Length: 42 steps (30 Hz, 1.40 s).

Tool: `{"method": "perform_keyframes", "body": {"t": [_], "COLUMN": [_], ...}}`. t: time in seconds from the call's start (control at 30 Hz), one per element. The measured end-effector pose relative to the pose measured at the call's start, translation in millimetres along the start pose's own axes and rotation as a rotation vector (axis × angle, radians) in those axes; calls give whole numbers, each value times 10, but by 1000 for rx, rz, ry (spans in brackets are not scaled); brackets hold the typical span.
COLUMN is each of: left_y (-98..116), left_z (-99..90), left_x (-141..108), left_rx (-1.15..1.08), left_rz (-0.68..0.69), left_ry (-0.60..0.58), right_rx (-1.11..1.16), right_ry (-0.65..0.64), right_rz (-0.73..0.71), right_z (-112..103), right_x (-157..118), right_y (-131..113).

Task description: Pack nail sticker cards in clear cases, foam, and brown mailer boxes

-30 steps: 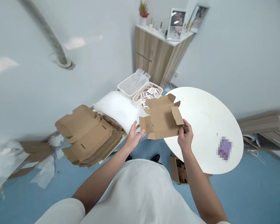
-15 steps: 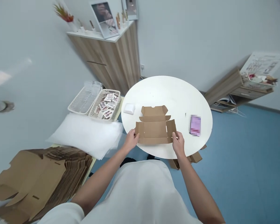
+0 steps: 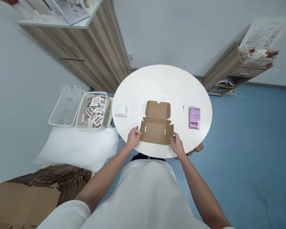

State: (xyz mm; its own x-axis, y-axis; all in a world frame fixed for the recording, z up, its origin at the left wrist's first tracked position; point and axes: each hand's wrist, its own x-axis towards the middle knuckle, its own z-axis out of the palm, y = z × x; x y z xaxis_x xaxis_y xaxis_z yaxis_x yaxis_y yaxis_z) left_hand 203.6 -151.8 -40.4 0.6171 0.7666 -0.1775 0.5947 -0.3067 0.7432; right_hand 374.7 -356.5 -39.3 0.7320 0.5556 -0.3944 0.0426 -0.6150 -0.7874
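An unfolded brown cardboard box lies on the round white table, its lid part pointing away from me and its side flaps slightly raised. My left hand is at its left flap, thumb and fingers around the edge. On the opposite side, my right hand pinches the lower corner of the right flap. A small white packet rests at the table's left, and a blurred purple item at its right.
Left of the table are a basket of small packets, a basket with clear plastic pieces, white sheets and stacked flat cardboard. A wooden cabinet and a low shelf stand behind.
The cardboard has come down flatter onto the table, with both hands still at its side flaps. The camera view has shifted.
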Motion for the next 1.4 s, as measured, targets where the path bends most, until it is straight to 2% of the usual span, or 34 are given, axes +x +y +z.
{"method": "perform_keyframes", "body": {"t": [0.1, 0.2, 0.3, 0.43, 0.57, 0.73, 0.97, 1.17, 1.27, 1.4], "left_y": [-19, -39, -94, -175, -211, -211, -176, -167, -69, 176], "left_z": [-6, -31, -60, -75, -39, 37, 58, 50, 50, 33], "left_x": [-43, -113, -109, 8, 90, 122, 165, 14, -29, 61], "left_rx": [139, 339, 484, 527, 510, 527, 543, 607, 628, 673], "left_rz": [130, 335, 452, 570, 698, 710, 701, 685, 664, 610], "left_ry": [85, -16, -143, -204, -235, -270, -290, -372, -399, -340], "right_rx": [-73, -201, -302, -358, -289, -199, -130, -141, -119, -61], "right_ry": [97, 195, 209, 209, 183, 147, 91, 68, 20, -29], "right_rz": [-27, -57, -54, 10, 81, 124, 79, 84, 93, 52], "right_z": [69, 76, 41, -17, -70, -132, -179, -39, 61, 74], "right_x": [-30, -46, -6, 136, 284, 439, 831, 1170, 1205, 1125], "right_y": [15, -3, -67, -203, -336, -417, -433, -486, -477, -446]}}
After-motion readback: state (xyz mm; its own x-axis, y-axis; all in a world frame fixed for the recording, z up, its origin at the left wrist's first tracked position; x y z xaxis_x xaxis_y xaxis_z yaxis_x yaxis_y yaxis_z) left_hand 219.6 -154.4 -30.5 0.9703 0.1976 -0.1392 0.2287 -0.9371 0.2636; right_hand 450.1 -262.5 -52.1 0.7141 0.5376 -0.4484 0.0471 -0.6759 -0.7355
